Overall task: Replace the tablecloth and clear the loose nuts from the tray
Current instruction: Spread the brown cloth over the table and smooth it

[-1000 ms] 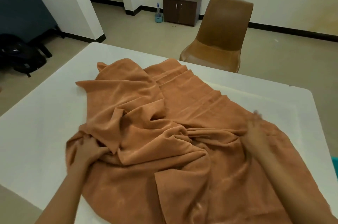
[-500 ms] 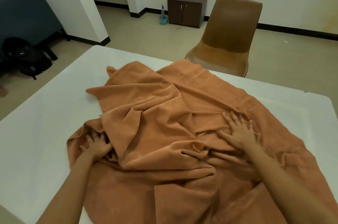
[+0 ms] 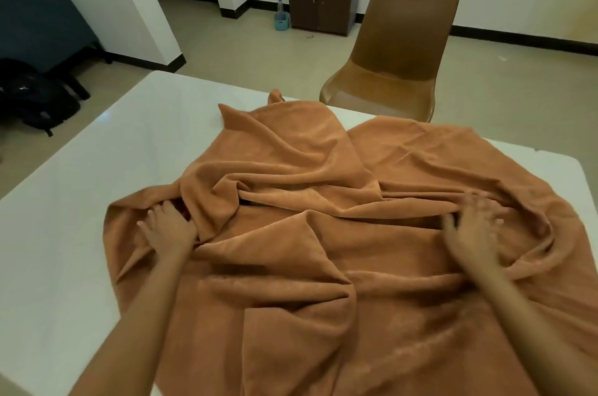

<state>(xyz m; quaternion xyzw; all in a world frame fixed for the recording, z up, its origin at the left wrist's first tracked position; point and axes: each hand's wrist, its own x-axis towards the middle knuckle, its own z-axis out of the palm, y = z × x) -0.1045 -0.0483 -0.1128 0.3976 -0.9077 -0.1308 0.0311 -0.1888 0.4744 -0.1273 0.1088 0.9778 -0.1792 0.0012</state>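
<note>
**Head view: both hands flat on a rumpled orange-brown tablecloth**

Head camera looks down at your two bare forearms reaching over a white table (image 3: 71,233). An orange-brown tablecloth (image 3: 307,250) lies bunched across the middle and right of the tabletop, with deep folds running between your hands and one corner peaking up near the far edge. Bare table shows to the left and along the far right.

Your left hand (image 3: 168,227) rests palm down on the cloth's left part, fingers spread wide, fingertips tucked just under a raised fold. It holds nothing that you can see.

Your right hand (image 3: 472,227) lies on the cloth's right part, fingers splayed and blurred with motion, pressing on a ridge of fabric. It is not closed around the cloth.

Beyond the table's far edge stands a brown chair (image 3: 398,49), its seat facing you. Farther back against the wall sits a small dark wooden cabinet (image 3: 323,4), with a spray bottle (image 3: 281,13) just beside it on the floor. A black backpack (image 3: 35,97) lies on the floor at the far left.
</note>
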